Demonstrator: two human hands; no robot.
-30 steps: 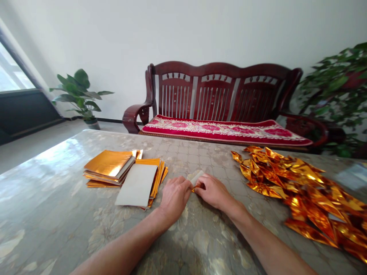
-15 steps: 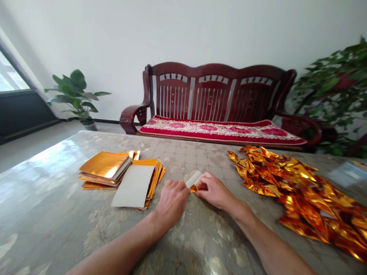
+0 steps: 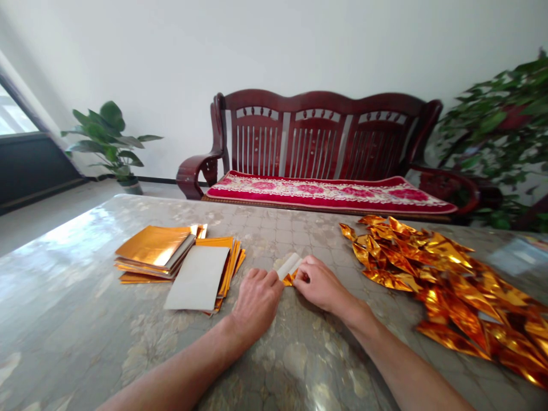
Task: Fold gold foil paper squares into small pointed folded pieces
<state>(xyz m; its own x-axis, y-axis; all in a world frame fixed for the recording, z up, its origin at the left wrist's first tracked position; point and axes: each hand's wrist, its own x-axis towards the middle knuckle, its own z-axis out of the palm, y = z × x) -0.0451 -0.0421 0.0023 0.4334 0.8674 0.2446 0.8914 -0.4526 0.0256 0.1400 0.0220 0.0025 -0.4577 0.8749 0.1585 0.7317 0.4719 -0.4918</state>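
Observation:
Between my two hands, just above or on the table, is a partly folded sheet of gold foil paper, its pale back showing at the top and a strip of gold below. My left hand is closed on its left end, fingers curled under. At its right end my right hand pinches the paper between thumb and fingers. Left of my hands lie a stack of flat gold foil sheets and, overlapping it, a second stack with a grey-white sheet on top. Folded gold foil pieces are heaped on the right.
The patterned table has a glossy cover. A clear plastic packet lies at its right edge. Beyond stands a dark red wooden bench with a red floral cushion. Potted plants stand at both sides.
My right fingers have shifted slightly on the paper, and a little more of its gold strip shows. Both hands stay in nearly the same place; the view has moved slightly.

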